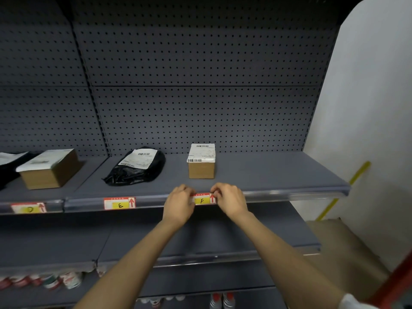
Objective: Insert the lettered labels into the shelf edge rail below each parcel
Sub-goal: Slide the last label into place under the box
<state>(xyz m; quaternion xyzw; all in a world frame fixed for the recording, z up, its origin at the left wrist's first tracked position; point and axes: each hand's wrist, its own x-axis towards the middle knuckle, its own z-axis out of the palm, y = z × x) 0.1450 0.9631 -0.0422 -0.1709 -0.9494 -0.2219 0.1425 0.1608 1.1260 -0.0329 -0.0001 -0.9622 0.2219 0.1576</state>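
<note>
- While both hands work the clear plastic shelf edge rail (289, 195), left hand (178, 202) and right hand (231, 200) fingers pinch opposite ends of the red-and-yellow paper label lettered F (202, 200).
- Label judged thin, light, easily creased; hold at the ends, at 6 o'clock of the small brown cardboard parcel (201, 169).

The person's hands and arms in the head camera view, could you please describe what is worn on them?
The left hand and the right hand are bare: no gloves, rings or watch visible. Both forearms are uncovered; only a white sleeve edge shows on the right arm near the frame's bottom corner.

bottles (71, 280) below, cardboard box (341, 253) right
</note>
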